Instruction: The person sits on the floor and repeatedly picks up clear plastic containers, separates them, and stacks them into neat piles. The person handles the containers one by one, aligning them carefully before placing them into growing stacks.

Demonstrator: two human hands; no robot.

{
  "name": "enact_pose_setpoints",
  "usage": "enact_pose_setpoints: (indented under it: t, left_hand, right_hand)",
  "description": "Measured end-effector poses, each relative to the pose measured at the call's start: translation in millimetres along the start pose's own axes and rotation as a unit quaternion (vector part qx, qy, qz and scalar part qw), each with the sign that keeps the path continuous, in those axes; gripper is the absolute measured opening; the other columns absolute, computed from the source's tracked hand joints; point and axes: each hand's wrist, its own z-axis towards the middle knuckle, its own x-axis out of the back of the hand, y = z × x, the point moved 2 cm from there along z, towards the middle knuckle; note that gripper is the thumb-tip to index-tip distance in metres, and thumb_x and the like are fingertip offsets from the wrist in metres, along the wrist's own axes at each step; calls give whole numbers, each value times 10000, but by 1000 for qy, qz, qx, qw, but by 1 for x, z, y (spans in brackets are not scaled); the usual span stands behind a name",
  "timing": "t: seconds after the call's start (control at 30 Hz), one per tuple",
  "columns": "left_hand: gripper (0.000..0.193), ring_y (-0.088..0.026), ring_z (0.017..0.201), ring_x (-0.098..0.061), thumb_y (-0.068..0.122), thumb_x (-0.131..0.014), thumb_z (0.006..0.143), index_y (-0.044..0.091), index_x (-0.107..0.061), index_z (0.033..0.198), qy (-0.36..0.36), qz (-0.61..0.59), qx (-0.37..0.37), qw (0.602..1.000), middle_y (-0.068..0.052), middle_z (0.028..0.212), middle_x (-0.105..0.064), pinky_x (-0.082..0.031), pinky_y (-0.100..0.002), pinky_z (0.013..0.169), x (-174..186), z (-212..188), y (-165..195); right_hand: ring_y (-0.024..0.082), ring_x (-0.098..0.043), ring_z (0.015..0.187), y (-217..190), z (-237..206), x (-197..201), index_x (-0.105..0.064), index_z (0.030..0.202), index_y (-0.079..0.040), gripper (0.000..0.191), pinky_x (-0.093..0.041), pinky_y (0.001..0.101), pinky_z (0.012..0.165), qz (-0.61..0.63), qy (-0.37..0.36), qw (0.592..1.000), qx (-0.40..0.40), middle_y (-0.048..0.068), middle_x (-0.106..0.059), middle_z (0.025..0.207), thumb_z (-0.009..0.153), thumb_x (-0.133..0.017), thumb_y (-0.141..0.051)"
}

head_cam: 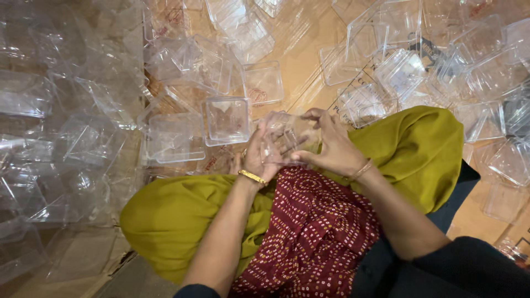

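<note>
On the cardboard floor [309,66] lie many clear boxes [226,118]. The left hand [259,157] and right hand [331,146] hold one clear plastic box [281,140], fingers [312,117] curled around it.

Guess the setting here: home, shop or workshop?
Probably an informal packing or assembly spot worked on the floor. Flattened cardboard covers the ground, loose clear plastic boxes lie all around, and the seated person's left hand and right hand hold one such clear box.

A small clear plastic container [282,138], square and see-through, sits tilted above the lap, held up off the cardboard floor, with its thin walls catching pale glints of light.
</note>
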Motion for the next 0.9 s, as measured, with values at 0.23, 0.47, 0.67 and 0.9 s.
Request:
enact_pose_setpoints:
  t: [0.23,0.47,0.67,0.9]
  left_hand:
    - [822,-336,1247,-576,572,-583,949,252,-230,1620,-16,76,-1,997,-190,1443,-512,-569,-539,973,-1,9,3]
    - [798,-289,1320,-543,550,-579,970,216,-235,1608,-12,158,-21,987,-136,1515,-468,-567,-502,1010,-6,11,-2]
    - [763,-290,1256,-539,524,-587,986,220,-279,1614,-38,128,-20,991,-155,1475,-470,-555,-473,1030,-7,11,-3]
    - [798,-254,1220,-543,612,-540,961,190,-323,1603,-3,179,-33,983,-131,1448,-479,-540,-442,1014,-4,8,-8]
  right_hand:
    - [332,-461,1386,-42,-4,41,-109,1639,-4,1220,-452,415,1142,116,-16,991,66,240,-399,1489,769,-858,-417]
    - [356,-485,1357,-55,-1,38,-287,1580,-47,1157,-444,451,1139,-30,-34,989,143,214,-455,1462,677,-921,-395]
    - [364,-493,1302,-50,1,32,-317,1534,-45,1166,-427,484,1099,-90,-39,984,151,201,-480,1399,639,-928,-475]
    - [340,-514,1236,-44,-1,27,-306,1559,-62,1197,-455,463,1076,-82,-56,985,142,183,-497,1334,640,-924,-516]
